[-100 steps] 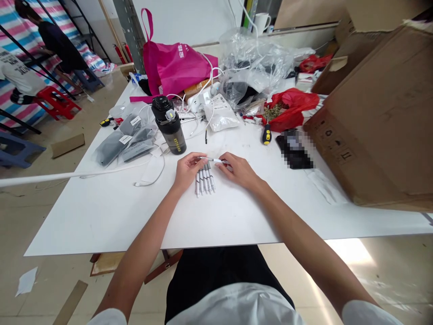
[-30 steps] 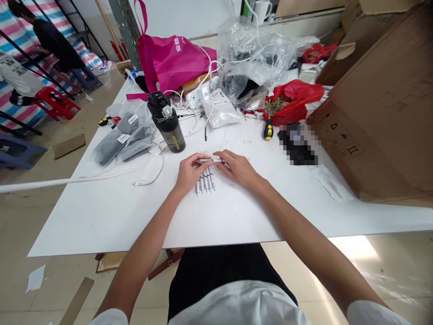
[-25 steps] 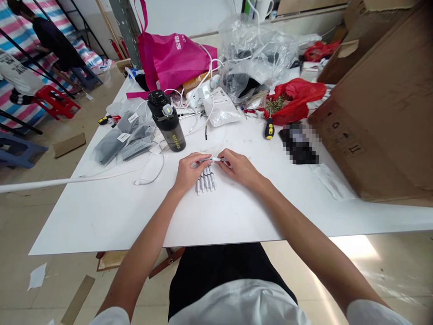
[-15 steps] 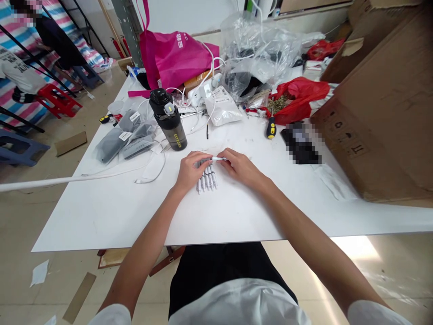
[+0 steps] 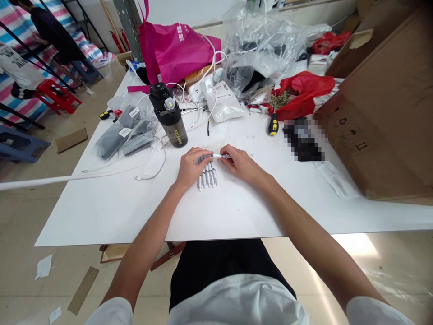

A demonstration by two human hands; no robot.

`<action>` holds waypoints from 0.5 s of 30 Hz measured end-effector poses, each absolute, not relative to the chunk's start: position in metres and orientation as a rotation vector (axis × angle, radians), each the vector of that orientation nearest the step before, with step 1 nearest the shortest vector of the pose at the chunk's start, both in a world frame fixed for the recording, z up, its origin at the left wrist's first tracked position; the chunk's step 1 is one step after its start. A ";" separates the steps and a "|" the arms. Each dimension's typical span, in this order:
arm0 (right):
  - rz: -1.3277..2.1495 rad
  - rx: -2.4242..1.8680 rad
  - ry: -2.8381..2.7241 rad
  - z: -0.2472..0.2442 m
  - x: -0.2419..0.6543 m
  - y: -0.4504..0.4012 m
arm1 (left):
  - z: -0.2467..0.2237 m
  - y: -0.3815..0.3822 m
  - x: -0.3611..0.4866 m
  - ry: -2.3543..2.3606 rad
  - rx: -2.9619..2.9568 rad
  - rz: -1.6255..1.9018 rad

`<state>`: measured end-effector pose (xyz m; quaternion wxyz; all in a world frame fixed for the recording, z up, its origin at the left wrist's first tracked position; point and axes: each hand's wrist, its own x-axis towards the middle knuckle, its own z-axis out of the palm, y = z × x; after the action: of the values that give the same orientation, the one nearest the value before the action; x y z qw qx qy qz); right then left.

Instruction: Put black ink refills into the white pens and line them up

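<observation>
A white pen [image 5: 217, 155] lies sideways between my two hands, just above the table. My left hand [image 5: 192, 168] is closed around its left part, thumb and fingers pinching the barrel. At the other end, my right hand [image 5: 238, 163] pinches the tip between thumb and fingers. Right below lie several white pens [image 5: 208, 177] side by side in a row, their lower ends toward me. The upper ends of these pens are partly hidden by my left hand and the held pen.
On the white table [image 5: 216, 221] stand a dark bottle [image 5: 171, 118], bagged grey packets [image 5: 125, 135] and a pink bag [image 5: 186, 54]. A screwdriver [image 5: 273, 125], a black pixelated object [image 5: 304, 141] and a large cardboard box [image 5: 385, 113] are at right. People sit at far left.
My right hand has shifted slightly outward along the pen, and more of its narrow right end shows. The row of pens stays in place; the view has tilted a little.
</observation>
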<state>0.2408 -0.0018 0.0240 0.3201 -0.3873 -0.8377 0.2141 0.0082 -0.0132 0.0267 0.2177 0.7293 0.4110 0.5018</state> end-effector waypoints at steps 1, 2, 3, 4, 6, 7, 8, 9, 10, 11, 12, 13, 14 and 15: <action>0.554 -1.013 -2.210 0.024 0.241 -0.002 | 0.026 -0.013 0.008 1.137 2.025 1.394; 0.537 -1.005 -2.228 0.025 0.241 -0.002 | 0.026 -0.013 0.008 1.137 2.029 1.397; 0.522 -1.001 -2.240 0.025 0.241 -0.002 | 0.026 -0.013 0.008 1.136 2.033 1.400; 0.514 -1.004 -2.238 0.025 0.241 -0.002 | 0.026 -0.013 0.008 1.136 2.036 1.402; 0.525 -1.013 -2.222 0.025 0.242 -0.001 | 0.027 -0.013 0.008 1.134 2.041 1.401; 0.531 -1.013 -2.217 0.024 0.242 -0.001 | 0.027 -0.013 0.008 1.132 2.042 1.402; 0.528 -1.011 -2.219 0.024 0.242 -0.001 | 0.027 -0.014 0.008 1.129 2.042 1.403; 0.515 -1.007 -2.228 0.023 0.242 0.000 | 0.027 -0.014 0.008 1.125 2.044 1.405; 0.494 -1.003 -2.245 0.023 0.243 0.000 | 0.027 -0.014 0.008 1.123 2.047 1.410; 0.474 -1.004 -2.258 0.022 0.243 0.000 | 0.027 -0.014 0.008 1.121 2.051 1.413; 0.461 -1.011 -2.256 0.022 0.243 0.000 | 0.027 -0.013 0.008 1.121 2.054 1.416; 0.460 -1.021 -2.244 0.022 0.242 0.000 | 0.027 -0.013 0.008 1.120 2.056 1.418; 0.470 -1.031 -2.230 0.022 0.242 0.000 | 0.027 -0.013 0.008 1.119 2.057 1.420; 0.486 -1.037 -2.218 0.022 0.242 0.000 | 0.027 -0.013 0.008 1.118 2.056 1.420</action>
<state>0.2424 -0.0001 0.0218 0.3172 -0.3938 -0.8427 0.1846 0.0076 -0.0127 0.0267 0.2008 0.7358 0.4001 0.5081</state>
